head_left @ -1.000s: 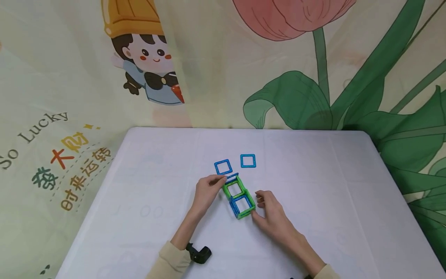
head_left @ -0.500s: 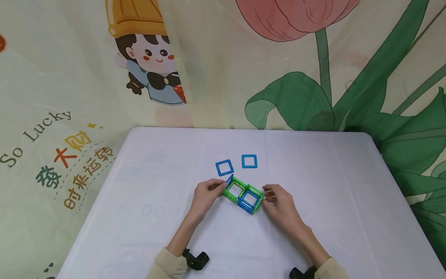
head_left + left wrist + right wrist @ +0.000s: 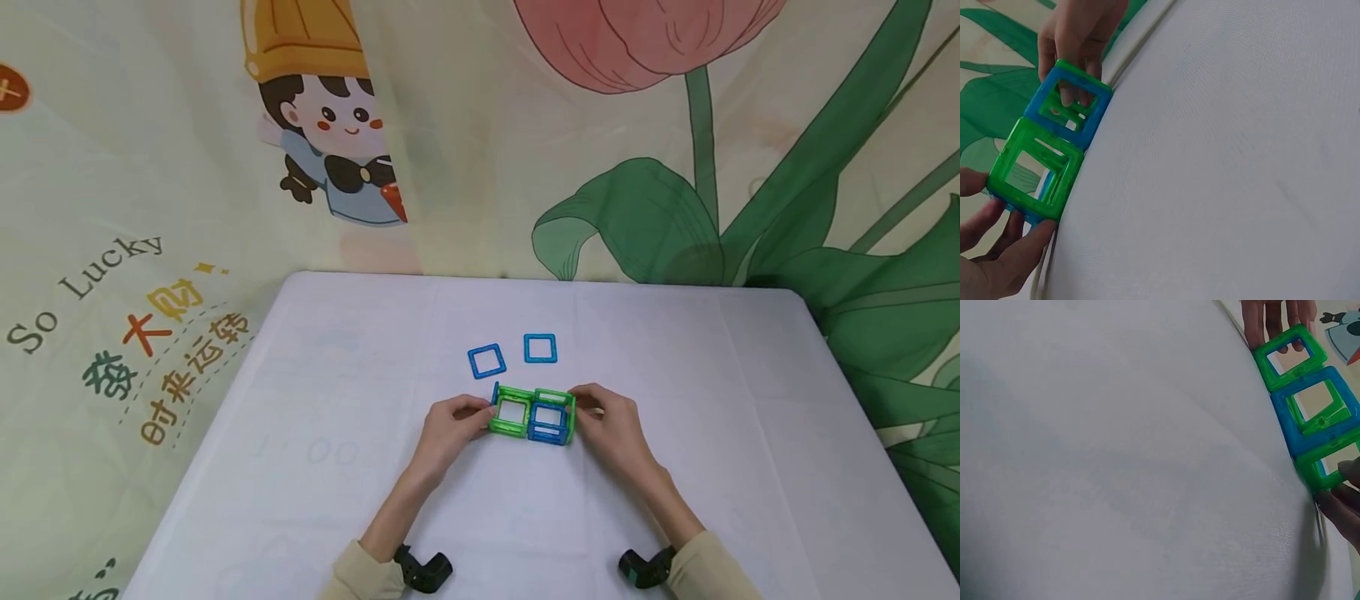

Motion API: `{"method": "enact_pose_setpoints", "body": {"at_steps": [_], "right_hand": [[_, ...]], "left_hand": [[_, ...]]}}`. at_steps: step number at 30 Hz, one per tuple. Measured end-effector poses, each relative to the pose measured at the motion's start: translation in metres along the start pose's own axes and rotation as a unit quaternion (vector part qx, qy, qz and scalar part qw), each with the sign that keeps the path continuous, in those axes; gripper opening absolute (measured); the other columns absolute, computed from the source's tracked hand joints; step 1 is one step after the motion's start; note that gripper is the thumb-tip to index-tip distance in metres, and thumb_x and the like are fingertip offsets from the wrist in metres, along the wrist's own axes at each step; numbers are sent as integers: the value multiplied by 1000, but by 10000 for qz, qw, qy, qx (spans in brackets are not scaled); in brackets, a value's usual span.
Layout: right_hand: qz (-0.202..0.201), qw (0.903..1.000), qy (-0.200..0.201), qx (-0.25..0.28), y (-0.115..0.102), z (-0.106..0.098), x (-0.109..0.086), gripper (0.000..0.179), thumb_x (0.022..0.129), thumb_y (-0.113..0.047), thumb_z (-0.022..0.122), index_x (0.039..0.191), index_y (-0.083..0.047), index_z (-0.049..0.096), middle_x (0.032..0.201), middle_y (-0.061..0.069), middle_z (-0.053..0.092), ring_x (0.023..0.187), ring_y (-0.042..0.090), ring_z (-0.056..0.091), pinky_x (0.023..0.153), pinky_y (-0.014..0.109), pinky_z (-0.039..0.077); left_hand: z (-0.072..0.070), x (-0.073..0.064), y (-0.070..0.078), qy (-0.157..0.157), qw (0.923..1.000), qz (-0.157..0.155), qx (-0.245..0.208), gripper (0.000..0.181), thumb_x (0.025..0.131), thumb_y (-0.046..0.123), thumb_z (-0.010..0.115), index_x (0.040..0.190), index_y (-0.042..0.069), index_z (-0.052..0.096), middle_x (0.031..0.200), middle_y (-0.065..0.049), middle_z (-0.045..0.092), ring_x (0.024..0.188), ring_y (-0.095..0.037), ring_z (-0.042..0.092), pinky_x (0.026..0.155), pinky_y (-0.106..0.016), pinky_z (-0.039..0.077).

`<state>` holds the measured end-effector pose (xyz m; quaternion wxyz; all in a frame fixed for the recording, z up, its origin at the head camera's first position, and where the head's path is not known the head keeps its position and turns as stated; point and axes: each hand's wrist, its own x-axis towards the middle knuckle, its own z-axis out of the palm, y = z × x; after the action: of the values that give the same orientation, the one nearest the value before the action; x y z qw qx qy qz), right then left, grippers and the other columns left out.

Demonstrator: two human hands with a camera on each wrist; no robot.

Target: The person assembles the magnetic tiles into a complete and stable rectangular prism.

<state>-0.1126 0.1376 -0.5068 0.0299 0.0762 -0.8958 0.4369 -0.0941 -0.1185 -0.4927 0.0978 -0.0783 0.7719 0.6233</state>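
Note:
Two joined cubes of green and blue square magnetic tiles (image 3: 547,432) lie lengthwise between my hands on the white table. My left hand (image 3: 450,433) holds the left end, thumb and fingertips at the edges of its end tile. At the right end, my right hand (image 3: 611,425) holds a green tile (image 3: 1310,465) by thumb and fingers. Seen from the left wrist, a green square tile (image 3: 1005,153) faces the near side of the left cube and a blue one (image 3: 1041,97) that of the right cube. The fingers partly hide the end tiles.
Two loose blue square tiles (image 3: 487,361) (image 3: 540,348) lie flat on the table just behind the cubes. The white-covered table (image 3: 337,358) ends at a back edge against a printed cloth (image 3: 450,167) with a cartoon figure and a tulip.
The joined cubes have turned from slanting toward me to lying nearly straight left to right. My right hand has moved up and to the right with its end; my left hand keeps the other end.

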Motion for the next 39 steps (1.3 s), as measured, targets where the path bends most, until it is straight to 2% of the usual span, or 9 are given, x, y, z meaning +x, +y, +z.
{"method": "enact_pose_setpoints", "body": {"at_steps": [6,10,13,20,24,28,31,35,39], "right_hand": [[-15,9999,121,60,2,0,10,22,92,1,71,114,-4,73,109,12,77,102,29,74,90,45,60],[-15,10000,44,39,6,-1,14,22,93,-2,72,115,-5,73,111,12,76,104,29,73,92,45,60],[80,9997,-213,107,10,-4,13,27,97,-4,68,123,-6,70,119,11,74,111,29,71,95,46,58],[293,9914,-993,804,16,-13,5,45,99,-5,54,143,-10,54,144,12,59,132,32,59,111,50,47],[87,9807,-1365,1400,23,-15,2,56,96,-6,66,149,-9,47,152,16,51,137,38,55,109,46,48],[3,9677,-1645,1911,27,-14,3,75,87,-12,82,151,-9,43,153,17,46,139,41,52,104,37,51],[-45,9682,-1616,1908,28,-14,4,75,85,-13,84,150,-9,45,151,17,48,138,41,52,103,35,52],[0,9707,-1521,1859,29,-16,5,71,86,-11,83,148,-8,49,149,17,50,136,41,55,102,36,53],[42,9718,-1498,1823,30,-18,5,70,86,-12,83,147,-10,50,149,16,50,136,40,55,101,36,53]], "left_hand": [[3,0,-1,-39,10000,-3,-4,26,96,21,74,112,0,73,108,-13,71,94,-21,69,86,-34,62],[4,-1,0,-53,10000,23,-41,26,95,21,74,112,0,72,107,-13,71,94,-21,69,85,-34,62],[5,-1,1,-60,10000,1,-76,26,95,20,74,112,1,72,106,-13,71,94,-21,69,85,-34,62],[5,1,0,-104,9999,59,-16,26,96,20,74,112,0,72,106,-13,71,92,-21,69,84,-33,62],[3,3,0,-125,9999,48,-10,25,95,20,74,111,1,73,105,-12,71,92,-20,69,84,-33,62],[2,4,-1,-108,9999,11,69,24,95,20,74,110,2,73,103,-11,71,92,-20,69,84,-33,62],[0,6,0,-234,9996,59,152,24,95,20,74,110,1,73,103,-11,71,93,-21,70,84,-34,62],[-4,11,4,-496,9973,269,477,26,96,22,74,111,0,70,101,-10,70,90,-20,69,84,-37,62],[-8,19,14,-357,9907,557,1189,29,95,24,73,113,2,69,100,-8,70,90,-19,67,78,-32,60]]}}
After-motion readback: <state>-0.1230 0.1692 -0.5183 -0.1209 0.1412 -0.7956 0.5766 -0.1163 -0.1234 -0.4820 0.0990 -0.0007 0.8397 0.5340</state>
